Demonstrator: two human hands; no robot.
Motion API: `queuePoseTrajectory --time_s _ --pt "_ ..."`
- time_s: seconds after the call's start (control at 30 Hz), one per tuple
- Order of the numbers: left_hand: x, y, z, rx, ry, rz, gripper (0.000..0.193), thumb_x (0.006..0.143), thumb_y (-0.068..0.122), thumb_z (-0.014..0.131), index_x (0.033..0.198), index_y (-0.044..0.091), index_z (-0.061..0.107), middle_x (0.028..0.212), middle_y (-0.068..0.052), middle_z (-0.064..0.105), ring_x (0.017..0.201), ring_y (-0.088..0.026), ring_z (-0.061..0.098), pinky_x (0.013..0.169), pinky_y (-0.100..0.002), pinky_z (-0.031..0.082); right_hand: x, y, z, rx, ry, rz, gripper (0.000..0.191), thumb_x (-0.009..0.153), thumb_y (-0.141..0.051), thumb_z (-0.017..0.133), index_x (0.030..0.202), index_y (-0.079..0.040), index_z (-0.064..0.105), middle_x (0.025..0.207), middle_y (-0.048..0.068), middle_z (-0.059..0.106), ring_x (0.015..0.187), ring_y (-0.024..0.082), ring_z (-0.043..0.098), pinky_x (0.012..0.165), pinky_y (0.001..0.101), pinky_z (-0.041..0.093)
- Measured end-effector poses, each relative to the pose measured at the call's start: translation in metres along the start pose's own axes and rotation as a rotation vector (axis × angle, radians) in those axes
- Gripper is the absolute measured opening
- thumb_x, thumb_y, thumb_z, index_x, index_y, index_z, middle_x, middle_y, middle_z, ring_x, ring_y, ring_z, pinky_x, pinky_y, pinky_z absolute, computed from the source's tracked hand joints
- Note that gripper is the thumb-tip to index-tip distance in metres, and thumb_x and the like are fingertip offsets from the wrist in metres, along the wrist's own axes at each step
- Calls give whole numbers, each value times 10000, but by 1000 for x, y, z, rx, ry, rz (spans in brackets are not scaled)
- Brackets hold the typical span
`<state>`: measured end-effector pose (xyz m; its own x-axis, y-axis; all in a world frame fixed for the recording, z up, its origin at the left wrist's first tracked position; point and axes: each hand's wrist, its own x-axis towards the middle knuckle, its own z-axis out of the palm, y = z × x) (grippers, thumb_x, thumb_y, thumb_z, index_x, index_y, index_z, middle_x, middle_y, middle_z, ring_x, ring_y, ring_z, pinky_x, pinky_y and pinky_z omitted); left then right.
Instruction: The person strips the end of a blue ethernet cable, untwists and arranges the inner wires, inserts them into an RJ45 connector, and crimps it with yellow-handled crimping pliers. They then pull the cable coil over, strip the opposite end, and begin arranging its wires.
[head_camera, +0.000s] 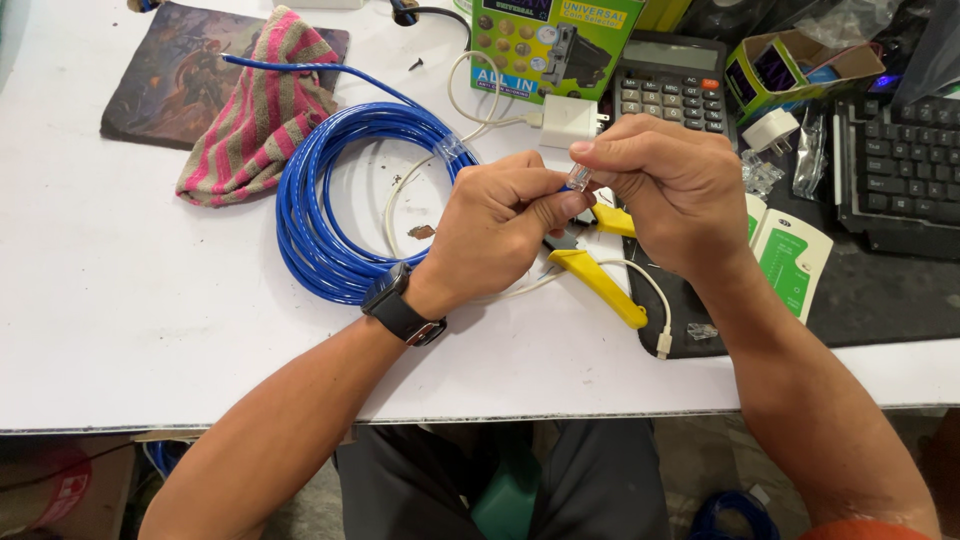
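My left hand (495, 225) and my right hand (670, 190) meet above the white table (120, 320). Between thumb and forefinger my right hand pinches a small clear plastic plug (579, 178). My left hand's fingers close on the end of the blue cable, right against the plug; the cable end itself is hidden by the fingers. The blue cable coil (345, 200) lies on the table just left of my left hand. A black watch (400, 305) sits on my left wrist.
Yellow-handled pliers (600, 280) and a white charger with cord (567, 120) lie under my hands. A white-and-green tester (795, 260), a calculator (670, 85), a green box (545, 40) and a keyboard (905, 170) are to the right; a striped cloth (265, 110) lies at the left.
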<state>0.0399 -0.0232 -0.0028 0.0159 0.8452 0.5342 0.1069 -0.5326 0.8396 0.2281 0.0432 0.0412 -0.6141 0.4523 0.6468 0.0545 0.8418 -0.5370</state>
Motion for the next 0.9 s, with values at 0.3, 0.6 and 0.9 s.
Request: queuePoseTrajectory --time_s 0.3,0.6,0.9 --pt "1 1 -1 28 -1 44 92 989 73 720 1036 4 759 790 -53 660 673 -92 630 602 -258 500 0 1 0 43 -4 11 132 1046 46 685 1165 6 725 1017 107 727 847 140 701 740 231 556" --pt "-2 13 -5 199 6 185 110 934 102 792 1018 33 779 740 -70 618 595 -140 538 564 -299 412 -5 -2 -3 95 -28 47 140 1047 37 666 1169 5 727 1011 102 702 839 129 668 745 233 551" --pt "-7 18 -2 116 3 233 120 960 129 796 1027 37 758 746 -44 574 626 -135 502 582 -304 393 -7 -13 -8 175 -55 50 173 1019 74 665 1175 17 714 1076 118 694 864 131 654 738 233 528"
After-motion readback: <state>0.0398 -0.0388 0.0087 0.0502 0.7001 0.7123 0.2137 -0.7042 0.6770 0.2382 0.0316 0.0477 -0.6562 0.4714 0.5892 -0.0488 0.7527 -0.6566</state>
